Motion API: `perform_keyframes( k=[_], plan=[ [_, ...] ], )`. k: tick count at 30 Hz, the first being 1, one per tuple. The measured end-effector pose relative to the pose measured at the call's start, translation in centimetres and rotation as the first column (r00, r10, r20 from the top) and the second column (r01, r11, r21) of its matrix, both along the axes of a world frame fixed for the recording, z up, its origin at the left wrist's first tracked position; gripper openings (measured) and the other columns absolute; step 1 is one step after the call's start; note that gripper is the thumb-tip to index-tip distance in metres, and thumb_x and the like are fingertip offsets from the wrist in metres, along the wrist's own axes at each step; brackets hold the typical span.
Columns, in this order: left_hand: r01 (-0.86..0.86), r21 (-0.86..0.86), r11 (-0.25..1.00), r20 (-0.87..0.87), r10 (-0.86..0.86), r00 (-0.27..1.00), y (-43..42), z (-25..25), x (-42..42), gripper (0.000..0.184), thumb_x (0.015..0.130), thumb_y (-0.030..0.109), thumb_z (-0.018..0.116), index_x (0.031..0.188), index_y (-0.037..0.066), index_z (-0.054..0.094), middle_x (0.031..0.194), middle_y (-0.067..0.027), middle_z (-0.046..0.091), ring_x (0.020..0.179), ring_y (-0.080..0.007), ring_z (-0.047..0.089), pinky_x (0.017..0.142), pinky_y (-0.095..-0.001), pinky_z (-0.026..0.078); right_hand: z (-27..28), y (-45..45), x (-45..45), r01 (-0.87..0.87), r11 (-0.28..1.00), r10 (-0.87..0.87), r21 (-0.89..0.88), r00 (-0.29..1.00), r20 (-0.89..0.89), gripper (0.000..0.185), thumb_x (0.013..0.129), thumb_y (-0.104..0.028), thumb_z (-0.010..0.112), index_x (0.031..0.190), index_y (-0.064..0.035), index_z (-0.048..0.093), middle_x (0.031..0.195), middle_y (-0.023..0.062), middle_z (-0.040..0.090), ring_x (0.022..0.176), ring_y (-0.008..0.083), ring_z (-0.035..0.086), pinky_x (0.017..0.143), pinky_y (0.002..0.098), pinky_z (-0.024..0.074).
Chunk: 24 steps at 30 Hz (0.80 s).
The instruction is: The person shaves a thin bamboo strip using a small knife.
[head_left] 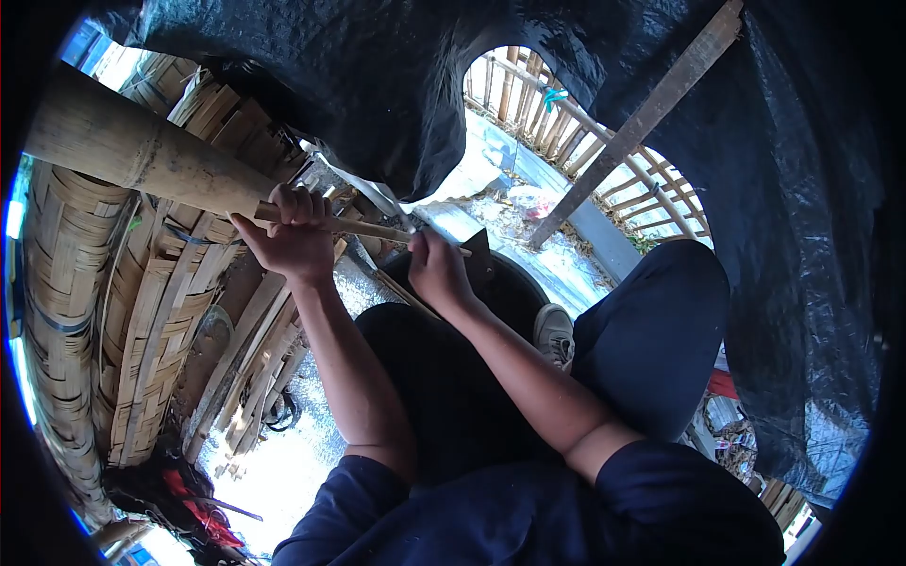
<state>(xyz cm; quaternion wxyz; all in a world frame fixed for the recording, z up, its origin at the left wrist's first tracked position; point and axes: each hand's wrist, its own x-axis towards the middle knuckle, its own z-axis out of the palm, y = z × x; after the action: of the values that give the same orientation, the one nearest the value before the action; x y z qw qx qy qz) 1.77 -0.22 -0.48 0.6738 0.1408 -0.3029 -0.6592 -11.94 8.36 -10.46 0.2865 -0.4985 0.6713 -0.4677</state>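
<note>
A thin bamboo stick (368, 229) runs from the end of a thick bamboo pole (142, 156) toward the right, above my lap. My left hand (297, 236) wraps its fingers over the stick close to the pole's end, its thumb stretched out toward the pole. Farther along, my right hand (437, 269) is closed around the stick near its other end, and a short tip shows beyond the fingers. Whether the right hand also holds a small tool is hidden. A dark pointed piece (479, 255) stands just right of that hand, over a round black container (519, 288).
Woven bamboo rolls (71, 311) and stacked split bamboo (250, 377) fill the left side. Black plastic sheeting (377, 85) hangs overhead and to the right. A slanted wooden bar (642, 123) crosses an opening, with a bamboo fence (585, 141) behind. My shoe (555, 335) is by the container.
</note>
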Motion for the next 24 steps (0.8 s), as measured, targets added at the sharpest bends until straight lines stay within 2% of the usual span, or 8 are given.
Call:
perform_keyframes(
  k=[1, 3, 6, 13, 15, 18, 20, 24],
  plan=[
    [0.000, 0.000, 1.000, 0.002, 0.000, 1.000, 0.0, 0.0, 0.0, 0.057, 0.093, 0.063, 0.027, 0.065, 0.013, 0.030, 0.058, 0.0024, 0.024, 0.054, -0.0110, 0.018, 0.051, -0.0283, 0.018, 1.7, 0.0, 0.5, 0.000, 1.000, 0.000, 0.000, 1.000, 0.002, 0.019, 0.092, -0.012, 0.049, 0.084, 0.0019, 0.057, 0.072, 0.0235, 0.062, 0.077, 0.0411, 0.063, 0.065, 0.0469, 0.0487],
    [0.058, -0.005, 0.998, 0.027, -0.058, 0.998, -0.2, -0.1, -0.1, 0.059, 0.091, 0.064, 0.028, 0.061, 0.013, 0.026, 0.052, 0.0030, 0.020, 0.051, -0.0112, 0.016, 0.050, -0.0289, 0.016, 4.0, 0.1, 1.2, -0.109, 0.993, 0.110, -0.046, 0.994, 0.018, 0.016, 0.092, -0.008, 0.048, 0.080, 0.0031, 0.049, 0.063, 0.0249, 0.057, 0.068, 0.0413, 0.062, 0.056, 0.0473, 0.0471],
    [0.079, -0.044, 0.996, 0.087, -0.075, 0.993, -0.2, -0.6, -0.6, 0.056, 0.089, 0.060, 0.032, 0.059, 0.014, 0.023, 0.049, 0.0033, 0.017, 0.048, -0.0109, 0.012, 0.049, -0.0299, 0.015, 4.4, 0.7, 2.0, -0.146, 0.988, 0.145, -0.053, 0.989, -0.026, 0.016, 0.092, -0.006, 0.049, 0.080, 0.0040, 0.046, 0.059, 0.0254, 0.055, 0.061, 0.0421, 0.061, 0.050, 0.0464, 0.0457],
    [0.117, -0.091, 0.989, 0.071, -0.110, 0.991, 0.4, -1.2, -0.3, 0.053, 0.086, 0.056, 0.034, 0.057, 0.013, 0.023, 0.048, 0.0027, 0.017, 0.046, -0.0112, 0.013, 0.046, -0.0310, 0.013, 5.4, 0.5, 1.4, -0.232, 0.972, 0.226, -0.039, 0.968, -0.108, 0.018, 0.091, -0.006, 0.049, 0.077, 0.0053, 0.048, 0.062, 0.0269, 0.057, 0.063, 0.0427, 0.061, 0.052, 0.0469, 0.0459],
    [0.140, -0.127, 0.982, 0.072, -0.132, 0.989, 0.8, -1.2, -1.0, 0.053, 0.086, 0.055, 0.035, 0.055, 0.013, 0.023, 0.048, 0.0026, 0.016, 0.044, -0.0115, 0.013, 0.044, -0.0310, 0.013, 5.5, -0.3, 0.5, -0.252, 0.968, 0.249, -0.020, 0.965, -0.076, 0.020, 0.092, -0.006, 0.048, 0.076, 0.0056, 0.050, 0.063, 0.0275, 0.057, 0.064, 0.0424, 0.061, 0.054, 0.0469, 0.0462],
    [0.081, -0.087, 0.993, 0.059, -0.076, 0.995, 1.3, -0.6, -1.8, 0.054, 0.085, 0.054, 0.035, 0.054, 0.013, 0.023, 0.047, 0.0024, 0.016, 0.042, -0.0114, 0.014, 0.042, -0.0306, 0.012, 6.1, -0.3, -1.1, -0.285, 0.957, 0.280, -0.058, 0.957, -0.075, 0.024, 0.092, -0.009, 0.048, 0.076, 0.0061, 0.055, 0.063, 0.0275, 0.057, 0.066, 0.0414, 0.062, 0.057, 0.0467, 0.0477],
    [0.079, -0.104, 0.991, 0.062, -0.073, 0.995, 1.2, -0.7, -1.6, 0.054, 0.086, 0.054, 0.034, 0.053, 0.012, 0.023, 0.047, 0.0024, 0.016, 0.041, -0.0113, 0.014, 0.042, -0.0305, 0.012, 7.5, 0.6, -1.9, -0.352, 0.931, 0.365, 0.097, 0.897, -0.249, 0.022, 0.092, -0.009, 0.048, 0.078, 0.0060, 0.057, 0.064, 0.0266, 0.058, 0.065, 0.0407, 0.063, 0.058, 0.0460, 0.0489],
    [0.057, -0.122, 0.991, 0.121, -0.042, 0.992, 1.3, -0.6, -2.2, 0.054, 0.086, 0.054, 0.032, 0.052, 0.012, 0.023, 0.047, 0.0026, 0.016, 0.040, -0.0112, 0.014, 0.041, -0.0304, 0.012, 7.6, 0.9, -2.0, -0.378, 0.913, 0.407, 0.153, 0.872, -0.273, 0.023, 0.091, -0.010, 0.049, 0.077, 0.0058, 0.057, 0.064, 0.0260, 0.059, 0.065, 0.0404, 0.063, 0.059, 0.0456, 0.0501]
  ],
)
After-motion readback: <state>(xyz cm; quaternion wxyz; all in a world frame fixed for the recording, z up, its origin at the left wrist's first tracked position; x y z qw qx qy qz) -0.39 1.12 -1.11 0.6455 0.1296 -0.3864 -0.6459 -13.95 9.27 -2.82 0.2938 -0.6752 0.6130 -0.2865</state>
